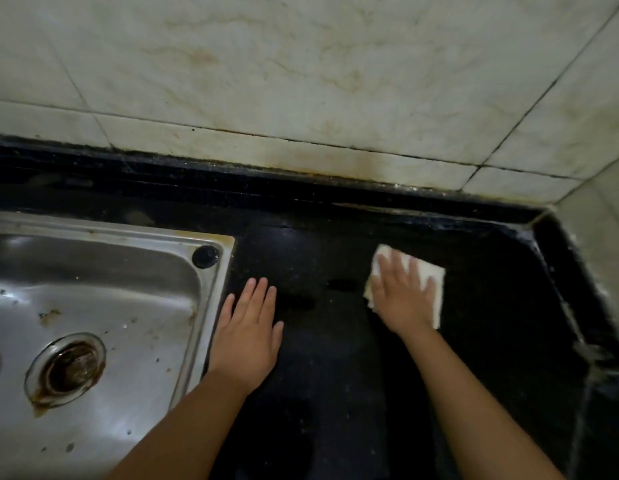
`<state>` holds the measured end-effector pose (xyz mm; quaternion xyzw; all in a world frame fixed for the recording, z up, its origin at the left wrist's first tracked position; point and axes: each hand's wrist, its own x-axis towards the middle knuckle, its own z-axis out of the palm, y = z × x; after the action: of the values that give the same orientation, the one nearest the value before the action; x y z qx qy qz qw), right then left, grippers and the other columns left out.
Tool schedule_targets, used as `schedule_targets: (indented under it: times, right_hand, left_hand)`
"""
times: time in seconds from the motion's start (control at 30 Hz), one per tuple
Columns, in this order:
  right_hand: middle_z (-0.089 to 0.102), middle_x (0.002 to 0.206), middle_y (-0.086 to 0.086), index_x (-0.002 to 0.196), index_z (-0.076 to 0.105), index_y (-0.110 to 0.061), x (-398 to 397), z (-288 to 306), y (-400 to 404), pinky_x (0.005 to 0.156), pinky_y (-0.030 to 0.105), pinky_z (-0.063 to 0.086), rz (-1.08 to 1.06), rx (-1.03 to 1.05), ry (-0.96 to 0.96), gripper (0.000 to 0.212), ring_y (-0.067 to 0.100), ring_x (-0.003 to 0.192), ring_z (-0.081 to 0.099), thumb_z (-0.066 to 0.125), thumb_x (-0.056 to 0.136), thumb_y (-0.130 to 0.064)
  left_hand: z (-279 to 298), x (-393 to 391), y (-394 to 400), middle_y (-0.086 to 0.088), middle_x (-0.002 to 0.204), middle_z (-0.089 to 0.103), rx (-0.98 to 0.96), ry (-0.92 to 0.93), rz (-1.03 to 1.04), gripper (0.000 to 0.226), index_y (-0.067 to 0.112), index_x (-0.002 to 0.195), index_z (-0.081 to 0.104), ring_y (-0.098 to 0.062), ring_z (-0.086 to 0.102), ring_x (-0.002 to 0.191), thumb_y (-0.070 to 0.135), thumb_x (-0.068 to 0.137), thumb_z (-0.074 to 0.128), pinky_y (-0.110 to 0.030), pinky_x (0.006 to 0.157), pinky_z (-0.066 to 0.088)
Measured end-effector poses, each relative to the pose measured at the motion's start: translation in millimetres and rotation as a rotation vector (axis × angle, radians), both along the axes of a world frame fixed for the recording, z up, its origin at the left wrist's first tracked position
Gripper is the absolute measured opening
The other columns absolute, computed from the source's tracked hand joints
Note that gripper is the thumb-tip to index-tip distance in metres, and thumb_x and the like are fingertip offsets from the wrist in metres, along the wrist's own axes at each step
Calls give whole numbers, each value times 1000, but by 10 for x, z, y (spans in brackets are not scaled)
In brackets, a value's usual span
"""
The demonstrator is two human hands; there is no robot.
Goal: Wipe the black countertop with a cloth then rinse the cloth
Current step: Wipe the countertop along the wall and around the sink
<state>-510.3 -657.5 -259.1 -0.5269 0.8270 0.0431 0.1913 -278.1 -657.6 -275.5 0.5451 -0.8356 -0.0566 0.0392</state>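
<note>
Right hand (403, 299): fingers flat, pressing white cloth (429, 275) on black table (322, 341).
Left hand (247, 332): fingers straight, resting beside sink (103, 306).

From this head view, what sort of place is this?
Most likely a home kitchen counter: a stainless steel sink with a round drain, set in a black stone countertop, with stained pale tiled wall behind.

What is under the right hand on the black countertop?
Under the right hand lies a white cloth, pressed flat on the black countertop by straight fingers. Its edges show around the hand; its middle, and the countertop beneath it, are covered.
</note>
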Motion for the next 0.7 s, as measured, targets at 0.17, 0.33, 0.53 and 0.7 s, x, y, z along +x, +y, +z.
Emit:
schedule_targets:
  times: [0.17, 0.33, 0.53, 0.7]
  right_hand:
    - [-27, 141, -24, 144, -7, -40, 262, -17, 402, 112, 35, -14, 416, -19, -62, 94, 1, 131, -26, -31, 56, -64]
    - [-19, 151, -17, 143, -11, -35, -608, 16, 607, 115, 37, -5, 115, 10, 76, 77, 10, 144, -11, -19, 75, -70]
    - [-10, 157, -7, 148, 0, -32, -630, 52, -82, 114, 48, -6, -250, -27, -3, 51, 20, 145, -11, 13, 100, -42]
    - [-12, 157, -8, 148, -1, -32, 3, -33, -285, 114, 48, -9, 113, -55, -39, 51, 19, 144, -14, 13, 100, -40]
  left_hand:
    - [114, -381, -20, -3, 154, -10, 169, -87, 1, 58, 11, 146, -4, -17, -12, 142, 38, 99, 15, -37, 114, -4]
    - [50, -619, 129, -7, 154, -15, 197, -77, 86, 62, 10, 143, -12, -17, -23, 136, 46, 95, 5, -42, 112, -11]
    - [90, -659, 159, -6, 154, -12, 212, -75, 106, 66, 10, 145, -7, -13, -29, 125, 47, 91, 0, -40, 108, -15]
    - [132, -688, 143, -6, 154, -15, 267, -76, 144, 63, 10, 145, -9, -13, -28, 131, 43, 96, 15, -41, 111, -13]
